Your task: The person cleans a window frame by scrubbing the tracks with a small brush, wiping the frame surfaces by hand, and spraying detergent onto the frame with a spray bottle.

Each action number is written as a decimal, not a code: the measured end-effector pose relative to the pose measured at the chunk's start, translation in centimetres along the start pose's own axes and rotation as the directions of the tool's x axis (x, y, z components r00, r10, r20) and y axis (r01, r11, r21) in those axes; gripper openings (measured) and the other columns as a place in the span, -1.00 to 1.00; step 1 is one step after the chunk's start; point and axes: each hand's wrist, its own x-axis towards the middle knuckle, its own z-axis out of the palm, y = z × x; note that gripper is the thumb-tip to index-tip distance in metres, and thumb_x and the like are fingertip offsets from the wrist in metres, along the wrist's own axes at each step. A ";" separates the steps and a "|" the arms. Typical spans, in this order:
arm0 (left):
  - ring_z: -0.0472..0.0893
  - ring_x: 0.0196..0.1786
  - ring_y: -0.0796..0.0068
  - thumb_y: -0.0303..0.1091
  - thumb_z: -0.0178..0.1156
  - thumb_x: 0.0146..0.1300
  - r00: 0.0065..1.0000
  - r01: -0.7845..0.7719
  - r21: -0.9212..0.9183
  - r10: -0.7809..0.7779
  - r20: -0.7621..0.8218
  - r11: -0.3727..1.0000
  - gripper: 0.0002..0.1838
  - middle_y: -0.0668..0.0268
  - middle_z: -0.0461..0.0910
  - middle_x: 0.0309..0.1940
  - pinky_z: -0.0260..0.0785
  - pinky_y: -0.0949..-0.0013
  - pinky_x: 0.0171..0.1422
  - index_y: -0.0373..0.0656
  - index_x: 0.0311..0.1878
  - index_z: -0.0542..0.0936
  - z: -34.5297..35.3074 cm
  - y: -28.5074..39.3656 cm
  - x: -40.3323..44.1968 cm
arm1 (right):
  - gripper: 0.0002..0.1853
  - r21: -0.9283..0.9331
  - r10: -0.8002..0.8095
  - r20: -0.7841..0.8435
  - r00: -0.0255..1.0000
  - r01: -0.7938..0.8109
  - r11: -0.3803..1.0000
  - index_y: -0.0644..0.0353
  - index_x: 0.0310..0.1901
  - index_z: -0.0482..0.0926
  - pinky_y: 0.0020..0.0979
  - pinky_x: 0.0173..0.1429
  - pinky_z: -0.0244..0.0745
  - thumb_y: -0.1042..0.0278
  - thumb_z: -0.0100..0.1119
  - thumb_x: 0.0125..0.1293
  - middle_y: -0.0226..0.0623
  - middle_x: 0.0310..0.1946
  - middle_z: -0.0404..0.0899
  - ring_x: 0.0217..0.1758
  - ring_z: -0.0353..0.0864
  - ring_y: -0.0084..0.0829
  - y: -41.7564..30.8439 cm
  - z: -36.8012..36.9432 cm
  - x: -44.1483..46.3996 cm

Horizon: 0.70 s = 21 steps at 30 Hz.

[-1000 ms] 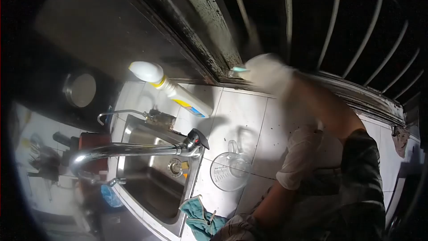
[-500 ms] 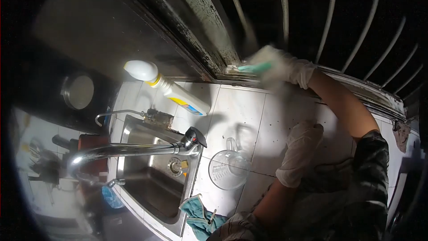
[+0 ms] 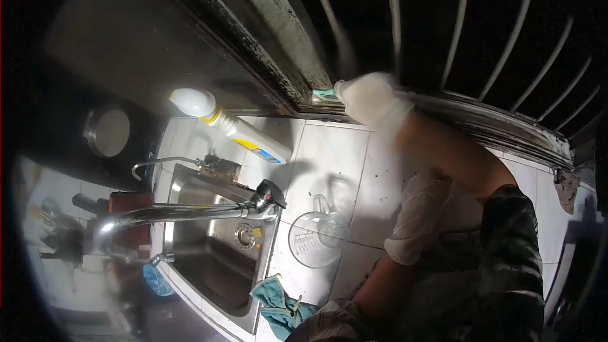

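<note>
My right hand [image 3: 373, 100], in a white glove and blurred, is closed round a small green tool [image 3: 323, 92], probably a brush; most of it is hidden by the fingers. The tool's visible end touches the lower corner of the dirty window frame [image 3: 297, 82]. Lower down, my gloved left hand [image 3: 421, 206] is curled closed over the white tiles, partly behind my right forearm, with nothing visible in it. A glass measuring jug [image 3: 318, 239] stands on the tiles to its left.
A white spray bottle [image 3: 256, 141] with yellow and blue label leans by the window. Left of the jug are a steel sink [image 3: 212, 266] and chrome faucet [image 3: 183, 213]. A teal cloth [image 3: 278, 307] lies at the sink's corner. Metal bars [image 3: 456, 31] cross the dark window opening.
My right hand has shifted left with the green tool, into the frame's corner. My left hand stays low, now partly covered by the right forearm. The whole view has drifted slightly.
</note>
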 end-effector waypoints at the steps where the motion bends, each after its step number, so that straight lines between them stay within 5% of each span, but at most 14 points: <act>1: 0.57 -0.09 -0.06 -0.20 0.01 0.26 0.977 0.199 0.031 -0.201 0.072 0.980 -0.71 -0.01 0.62 -0.22 0.39 0.09 -0.01 -0.18 -0.16 0.60 -0.1 0.5 0.4 | -0.85 -0.011 0.001 -0.001 1.000 -0.001 1.000 0.20 -0.27 0.57 -0.27 -0.42 0.54 0.37 0.04 0.22 -0.30 -0.50 0.60 -0.49 0.64 -0.33 0.7 -0.1 -0.6; 3: 0.58 -0.08 -0.05 -0.19 0.02 0.26 0.961 0.266 0.054 -0.269 0.066 0.962 -0.71 0.00 0.62 -0.21 0.39 0.10 -0.01 -0.17 -0.14 0.60 0.0 0.8 1.0 | -0.83 0.129 -0.003 0.063 0.998 -0.005 0.992 0.26 -0.24 0.56 -0.13 -0.33 0.54 0.44 -0.01 0.23 -0.11 -0.45 0.63 -0.39 0.67 -0.12 1.5 -0.3 -1.2; 5: 0.58 -0.07 -0.04 -0.19 0.03 0.26 0.930 0.361 0.065 -0.365 0.054 0.930 -0.71 0.00 0.62 -0.19 0.40 0.11 0.00 -0.16 -0.12 0.59 0.0 0.3 0.5 | -0.84 0.065 -0.021 0.068 0.997 0.017 0.998 0.24 -0.25 0.56 -0.16 -0.36 0.53 0.42 -0.02 0.24 -0.13 -0.45 0.63 -0.40 0.67 -0.15 0.7 -0.2 -1.1; 7: 0.61 -0.20 0.15 -0.28 0.13 0.21 0.997 0.074 0.143 -0.068 -0.046 0.987 -0.78 0.13 0.62 -0.27 0.44 0.23 -0.13 -0.20 -0.18 0.62 0.7 -0.3 -0.9 | -0.85 -0.090 -0.040 0.084 0.996 0.047 0.995 0.21 -0.28 0.55 -0.23 -0.42 0.52 0.40 -0.03 0.27 -0.17 -0.47 0.63 -0.42 0.68 -0.22 0.1 -1.0 -1.5; 9: 0.62 -0.19 0.13 -0.28 0.13 0.21 1.000 -0.031 0.243 0.031 0.004 0.969 -0.77 0.11 0.62 -0.26 0.44 0.21 -0.12 -0.19 -0.17 0.62 1.4 -1.9 -0.3 | -0.86 -0.004 0.005 -0.033 0.999 -0.005 1.000 0.18 -0.28 0.53 -0.24 -0.44 0.50 0.38 -0.02 0.27 -0.18 -0.49 0.62 -0.43 0.67 -0.22 -0.8 -1.4 -0.8; 11: 0.62 -0.19 0.12 -0.28 0.13 0.20 0.991 -0.133 0.330 0.119 0.062 0.935 -0.77 0.10 0.63 -0.24 0.45 0.19 -0.11 -0.18 -0.17 0.63 1.5 -2.2 -0.1 | -0.86 -0.023 0.011 0.128 0.992 -0.008 1.000 0.17 -0.25 0.53 -0.20 -0.43 0.50 0.36 -0.02 0.28 -0.19 -0.48 0.62 -0.44 0.66 -0.20 -0.2 -1.3 0.0; 13: 0.62 -0.18 0.10 -0.26 0.11 0.20 0.998 0.013 0.254 -0.027 0.049 0.967 -0.75 0.11 0.63 -0.28 0.45 0.17 -0.11 -0.18 -0.16 0.63 0.8 -1.3 0.3 | -0.84 -0.029 -0.033 0.152 0.988 0.038 0.999 0.20 -0.23 0.53 -0.17 -0.32 0.53 0.35 -0.01 0.29 -0.16 -0.40 0.64 -0.35 0.67 -0.14 1.2 -0.4 -1.0; 14: 0.62 -0.18 0.10 -0.26 0.11 0.20 0.999 0.017 0.253 -0.029 0.042 0.967 -0.75 0.11 0.63 -0.28 0.45 0.17 -0.11 -0.18 -0.16 0.63 0.5 -0.4 0.8 | -0.85 0.173 0.021 0.085 0.996 -0.035 0.984 0.20 -0.23 0.52 -0.17 -0.28 0.53 0.36 -0.02 0.29 -0.15 -0.36 0.64 -0.31 0.67 -0.12 1.9 0.1 -1.4; 16: 0.64 -0.18 0.12 -0.25 0.06 0.23 0.859 0.467 0.179 -0.492 0.139 0.866 -0.74 0.12 0.65 -0.31 0.44 0.15 -0.12 -0.18 -0.16 0.63 0.0 1.4 1.7 | -0.84 0.430 0.126 -0.023 0.992 -0.104 0.897 0.23 -0.19 0.53 -0.21 -0.21 0.54 0.42 -0.04 0.30 -0.13 -0.35 0.61 -0.24 0.64 -0.08 1.3 -1.0 -1.9; 17: 0.64 -0.18 0.12 -0.25 0.06 0.23 0.859 0.469 0.175 -0.493 0.140 0.866 -0.74 0.12 0.65 -0.31 0.44 0.15 -0.12 -0.18 -0.16 0.63 0.2 0.7 1.5 | -0.84 0.429 0.124 -0.020 0.992 -0.103 0.898 0.23 -0.19 0.53 -0.21 -0.21 0.54 0.42 -0.04 0.30 -0.13 -0.35 0.61 -0.24 0.64 -0.08 0.8 -1.0 -1.3; 19: 0.65 -0.19 0.11 -0.25 0.03 0.25 0.973 0.182 0.260 -0.213 0.094 0.948 -0.74 0.12 0.66 -0.32 0.44 0.13 -0.12 -0.17 -0.18 0.63 1.1 -1.1 1.2 | -0.77 0.016 -0.098 -0.225 0.969 0.104 0.994 0.26 -0.08 0.52 -0.26 -0.27 0.56 0.45 -0.06 0.28 -0.13 -0.43 0.58 -0.35 0.63 -0.14 0.0 -1.2 0.2; 21: 0.65 -0.18 0.10 -0.26 0.02 0.26 0.954 0.244 0.244 -0.277 0.113 0.939 -0.74 0.11 0.66 -0.31 0.44 0.13 -0.12 -0.16 -0.17 0.63 0.9 -0.9 1.6 | -0.77 -0.036 -0.109 -0.209 0.972 0.104 0.994 0.27 -0.10 0.52 -0.27 -0.41 0.55 0.47 -0.08 0.26 -0.17 -0.48 0.57 -0.47 0.62 -0.25 -0.9 -1.3 -1.0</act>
